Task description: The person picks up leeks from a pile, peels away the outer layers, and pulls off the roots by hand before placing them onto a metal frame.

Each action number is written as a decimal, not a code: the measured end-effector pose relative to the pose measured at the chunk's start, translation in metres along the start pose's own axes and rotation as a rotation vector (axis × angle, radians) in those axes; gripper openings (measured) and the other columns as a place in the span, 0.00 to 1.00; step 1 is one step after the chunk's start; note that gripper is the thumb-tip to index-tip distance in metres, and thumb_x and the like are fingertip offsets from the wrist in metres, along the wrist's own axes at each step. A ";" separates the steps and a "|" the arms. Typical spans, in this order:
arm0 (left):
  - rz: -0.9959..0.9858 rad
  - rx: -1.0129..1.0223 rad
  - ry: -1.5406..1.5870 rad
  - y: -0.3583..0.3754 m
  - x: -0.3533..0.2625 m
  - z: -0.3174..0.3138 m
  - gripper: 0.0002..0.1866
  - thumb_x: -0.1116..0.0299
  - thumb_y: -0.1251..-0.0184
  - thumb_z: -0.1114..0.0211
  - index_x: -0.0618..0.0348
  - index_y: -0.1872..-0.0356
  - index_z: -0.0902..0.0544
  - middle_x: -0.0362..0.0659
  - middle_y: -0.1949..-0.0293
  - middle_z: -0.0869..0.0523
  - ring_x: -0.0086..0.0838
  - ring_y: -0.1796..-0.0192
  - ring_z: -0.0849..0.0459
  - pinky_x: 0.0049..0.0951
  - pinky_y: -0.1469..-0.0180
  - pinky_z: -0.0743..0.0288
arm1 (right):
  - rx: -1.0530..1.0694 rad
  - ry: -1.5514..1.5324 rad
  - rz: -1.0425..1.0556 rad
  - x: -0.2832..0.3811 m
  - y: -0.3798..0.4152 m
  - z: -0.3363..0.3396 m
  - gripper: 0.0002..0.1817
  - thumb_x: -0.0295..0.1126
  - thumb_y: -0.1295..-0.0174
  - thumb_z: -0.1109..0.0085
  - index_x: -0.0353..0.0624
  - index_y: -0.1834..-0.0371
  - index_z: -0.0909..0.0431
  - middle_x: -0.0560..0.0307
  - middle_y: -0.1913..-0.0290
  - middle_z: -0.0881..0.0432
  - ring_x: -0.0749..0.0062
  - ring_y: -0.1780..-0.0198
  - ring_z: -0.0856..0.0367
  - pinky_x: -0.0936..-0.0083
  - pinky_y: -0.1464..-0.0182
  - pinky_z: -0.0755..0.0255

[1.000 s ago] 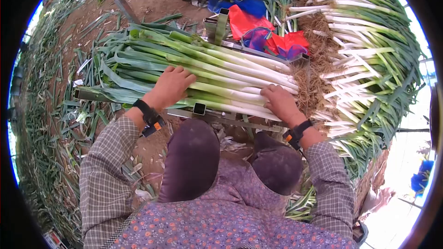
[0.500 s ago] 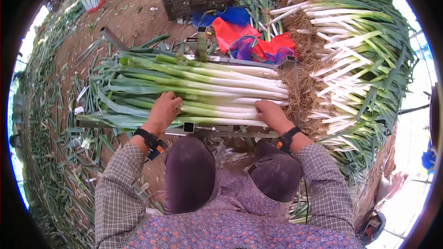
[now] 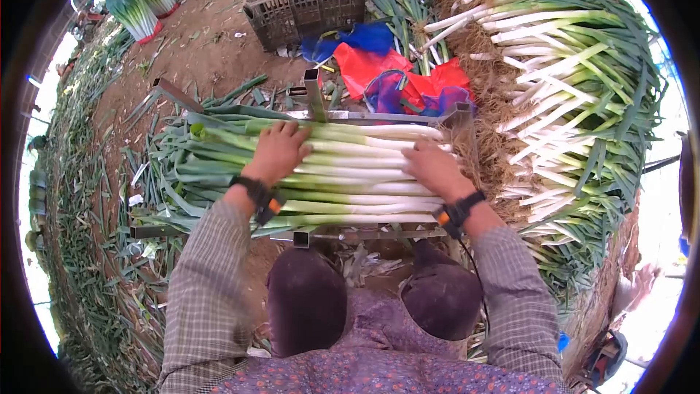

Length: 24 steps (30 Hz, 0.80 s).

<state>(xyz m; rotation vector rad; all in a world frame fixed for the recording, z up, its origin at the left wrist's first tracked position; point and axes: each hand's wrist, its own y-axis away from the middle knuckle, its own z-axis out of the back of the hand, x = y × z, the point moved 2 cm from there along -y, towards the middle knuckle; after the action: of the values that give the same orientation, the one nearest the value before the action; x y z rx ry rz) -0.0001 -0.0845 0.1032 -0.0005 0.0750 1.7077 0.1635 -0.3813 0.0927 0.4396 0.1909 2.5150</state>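
A layer of long green onions (image 3: 357, 169) lies crosswise in a metal frame (image 3: 379, 233) before my knees, green leaves to the left and white stalks and roots to the right. My left hand (image 3: 278, 152) rests on top where green turns to white, its fingers extended and slightly apart. Farther right, my right hand (image 3: 437, 168) lies over the white stalks close to the roots, fingers spread across them. Both palms face down, so the undersides of the hands are hidden. Each wrist wears a black strap with a small device.
A large heap of green onions (image 3: 561, 102) lies along the right, roots toward the frame. Beyond the frame are red and blue netting bags (image 3: 408, 76) and a dark plastic crate (image 3: 306, 4). Tied bundles (image 3: 133, 11) stand far left; leaf scraps litter the soil.
Both hands have moved away from my body across the green onions, the left also a little to the right. Their fingers have gone from curled to spread out. The camera view has shifted slightly.
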 end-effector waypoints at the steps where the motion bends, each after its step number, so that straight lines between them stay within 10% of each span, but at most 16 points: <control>1: -0.001 -0.031 0.009 0.013 -0.001 -0.005 0.25 0.52 0.31 0.44 0.46 0.35 0.26 0.49 0.38 0.25 0.45 0.35 0.29 0.50 0.38 0.32 | 0.028 -0.002 0.011 0.002 0.010 -0.004 0.24 0.40 0.41 0.38 0.51 0.40 0.23 0.50 0.53 0.22 0.50 0.50 0.21 0.56 0.50 0.23; 15: 0.111 -0.103 0.066 0.016 -0.018 -0.003 0.16 0.55 0.31 0.48 0.51 0.51 0.19 0.44 0.52 0.20 0.41 0.45 0.25 0.43 0.43 0.34 | 0.128 -0.186 0.002 -0.008 0.007 -0.007 0.19 0.36 0.38 0.41 0.48 0.44 0.20 0.39 0.54 0.23 0.44 0.52 0.20 0.54 0.49 0.26; 21: 0.140 -0.157 0.088 0.007 -0.014 -0.012 0.16 0.53 0.32 0.48 0.52 0.57 0.18 0.42 0.56 0.19 0.39 0.48 0.24 0.43 0.43 0.34 | -0.301 -0.149 -0.001 -0.026 -0.069 0.015 0.14 0.37 0.38 0.43 0.43 0.54 0.19 0.42 0.52 0.21 0.46 0.50 0.19 0.53 0.47 0.26; 24: 0.123 -0.209 0.085 0.007 -0.014 -0.011 0.16 0.53 0.32 0.48 0.50 0.57 0.18 0.41 0.56 0.20 0.39 0.48 0.24 0.42 0.43 0.34 | -0.006 -0.088 -0.041 -0.045 -0.079 -0.015 0.14 0.35 0.38 0.46 0.45 0.52 0.19 0.42 0.50 0.21 0.44 0.50 0.19 0.54 0.46 0.26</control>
<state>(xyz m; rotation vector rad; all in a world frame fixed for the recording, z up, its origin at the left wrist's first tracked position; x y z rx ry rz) -0.0053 -0.1001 0.0932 -0.2283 -0.0416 1.8314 0.2340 -0.3417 0.0481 0.5374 0.1566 2.4503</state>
